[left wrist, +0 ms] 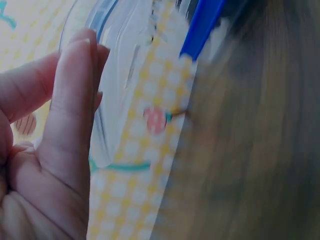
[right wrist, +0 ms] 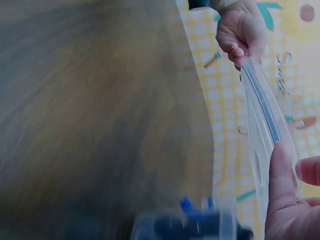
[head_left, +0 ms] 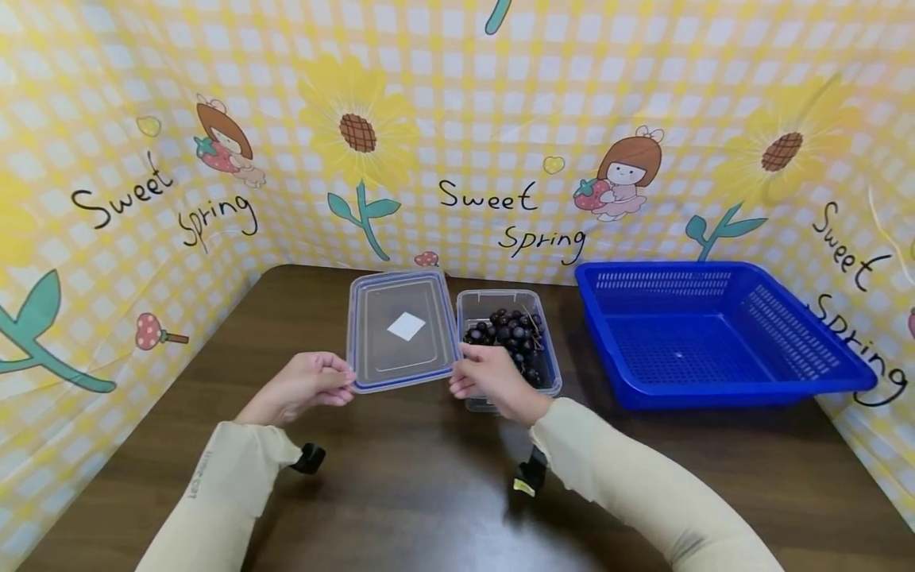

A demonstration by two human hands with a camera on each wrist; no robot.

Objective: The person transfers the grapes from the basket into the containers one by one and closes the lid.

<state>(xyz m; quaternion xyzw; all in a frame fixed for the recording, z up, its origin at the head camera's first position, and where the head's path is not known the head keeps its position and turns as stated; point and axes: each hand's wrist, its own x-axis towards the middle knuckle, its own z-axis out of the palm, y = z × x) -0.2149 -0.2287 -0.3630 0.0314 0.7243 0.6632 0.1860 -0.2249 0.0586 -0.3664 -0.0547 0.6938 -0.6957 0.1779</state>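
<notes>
Left hand (head_left: 303, 385) and right hand (head_left: 489, 375) pinch lid (head_left: 402, 327) near corners; keep level, clear of grape container (head_left: 509, 342).

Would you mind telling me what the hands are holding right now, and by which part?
Both hands hold the clear lid by its near edge: the left hand pinches its near left corner, the right hand its near right corner.
</notes>
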